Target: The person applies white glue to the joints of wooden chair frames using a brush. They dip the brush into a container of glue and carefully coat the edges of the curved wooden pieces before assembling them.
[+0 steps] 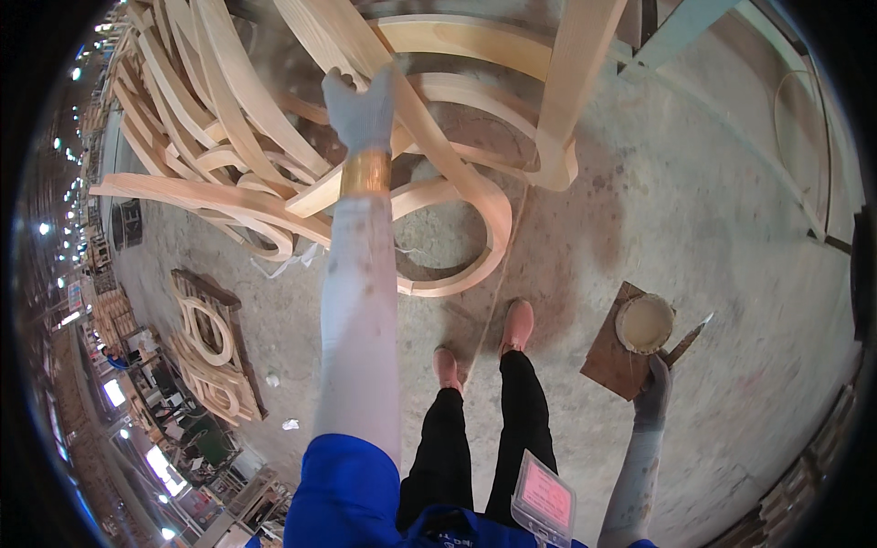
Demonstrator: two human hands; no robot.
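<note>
My left hand (pixel 359 114), in a grey glove with a tan tape band at the wrist, reaches forward and grips a long curved wooden piece (pixel 441 157). Its fingertips are partly hidden against the wood. This piece bends into a rounded loop near my feet. Low on the right, my right hand (pixel 652 393), also gloved, is closed on the near corner of a brown board (pixel 607 354). A round tub of pale paste (pixel 645 324) sits on that board. Beside it, a pointed spatula (pixel 690 340) sticks out from the same hand.
Many bent wooden parts (pixel 196 100) lean in a pile at the far left. An upright wooden leg (pixel 575 78) stands ahead, near a metal frame (pixel 681 36) at the far right. Oval wooden rings (pixel 208 333) lie stacked on the left floor.
</note>
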